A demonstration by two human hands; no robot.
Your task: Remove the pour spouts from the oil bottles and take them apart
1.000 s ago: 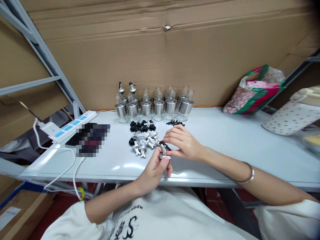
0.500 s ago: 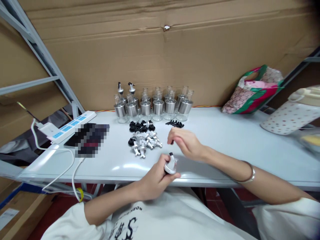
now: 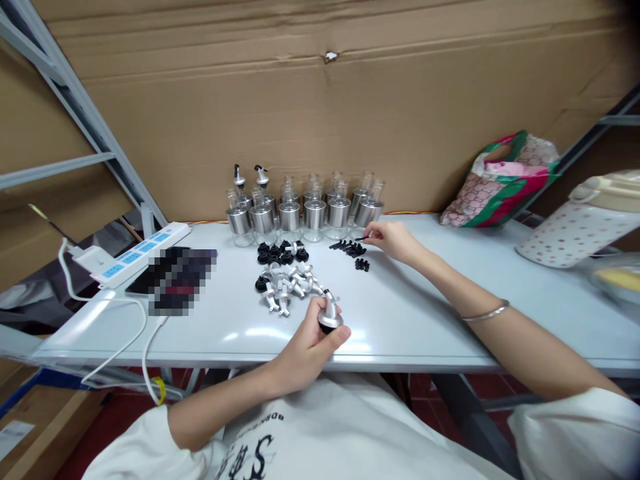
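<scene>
My left hand (image 3: 313,343) is closed round a silver bottle pourer (image 3: 330,313) with a black base, held upright above the table's front edge. Farther back, my right hand (image 3: 393,240) pinches a thin black strip (image 3: 363,238) between thumb and fingertips. Just left of it lies a small pile of similar black strips (image 3: 353,249), and nearer me a cluster of small black pieces (image 3: 363,265). Silver spouts (image 3: 285,283) lie heaped left of my left hand. Black ribbed stoppers (image 3: 280,253) sit behind them.
Several glass bottles with metal sleeves (image 3: 315,215) stand at the back; two pourers rise at their left end. A power strip (image 3: 145,252) and a blurred-out device (image 3: 183,280) with white cables are at left. A patterned bag (image 3: 493,180) and a dotted jug (image 3: 580,220) stand at right.
My right hand has moved from beside the pourer back to the black strips and now pinches one. The left hand with the pourer has shifted slightly left and up.
</scene>
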